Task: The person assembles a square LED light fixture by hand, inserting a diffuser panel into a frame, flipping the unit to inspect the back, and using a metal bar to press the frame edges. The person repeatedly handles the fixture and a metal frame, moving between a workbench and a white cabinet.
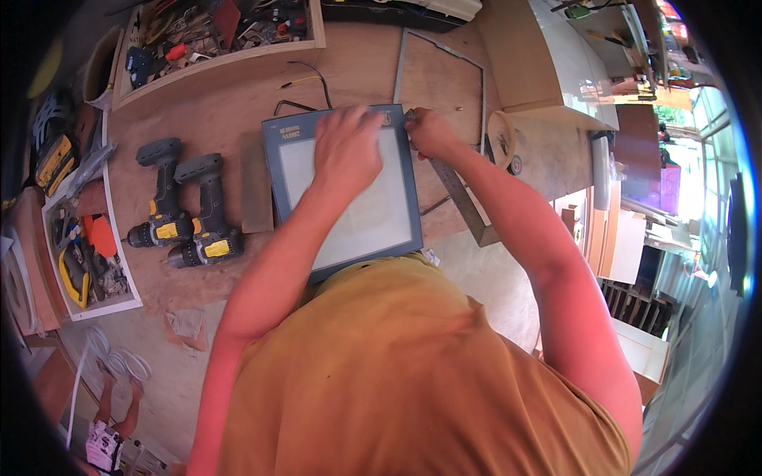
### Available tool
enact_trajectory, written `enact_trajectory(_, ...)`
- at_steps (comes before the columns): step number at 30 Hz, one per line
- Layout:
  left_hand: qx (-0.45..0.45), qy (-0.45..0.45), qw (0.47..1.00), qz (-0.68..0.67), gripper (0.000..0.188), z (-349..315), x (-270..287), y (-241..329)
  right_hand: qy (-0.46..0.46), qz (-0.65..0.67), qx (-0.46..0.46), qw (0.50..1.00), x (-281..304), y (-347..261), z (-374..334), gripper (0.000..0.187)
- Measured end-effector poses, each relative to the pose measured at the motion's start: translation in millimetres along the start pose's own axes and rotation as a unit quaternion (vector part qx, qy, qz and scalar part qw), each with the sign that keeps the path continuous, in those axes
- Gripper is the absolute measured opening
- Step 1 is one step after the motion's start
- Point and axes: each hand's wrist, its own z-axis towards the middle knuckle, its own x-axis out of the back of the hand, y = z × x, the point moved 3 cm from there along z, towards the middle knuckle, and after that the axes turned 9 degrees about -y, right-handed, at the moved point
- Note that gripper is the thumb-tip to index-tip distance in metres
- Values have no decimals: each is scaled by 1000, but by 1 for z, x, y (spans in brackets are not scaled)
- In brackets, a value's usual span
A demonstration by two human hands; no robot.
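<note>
A flat rectangular panel with a dark blue-grey border and a pale middle lies in front of me, its near edge against my shirt. My left hand is over its upper part, fingers toward the far edge and blurred by motion; whether they touch or hold anything cannot be made out. At the panel's far right corner, my right hand has its fingers curled round a small dark thing, mostly hidden. Below my right wrist runs a long narrow bar, slanting toward me, partly covered by my forearm.
Two cordless drills lie left of the panel. A wooden tray of tools stands behind, and a white-edged box at left. A thin metal frame and a tape roll lie beyond my right hand. Another person is at lower left.
</note>
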Motion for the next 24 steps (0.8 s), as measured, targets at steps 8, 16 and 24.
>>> enact_trajectory(8,60,-298,952,47,47,68,-79,-21,-8,-2,11,1000,0,2,0,26)
enact_trajectory(16,87,-311,944,60,46,71,-82,-18,-19,24,17,999,2,6,0,26)
enact_trajectory(24,124,-334,934,35,34,76,-80,-16,-14,18,32,999,0,9,2,23)
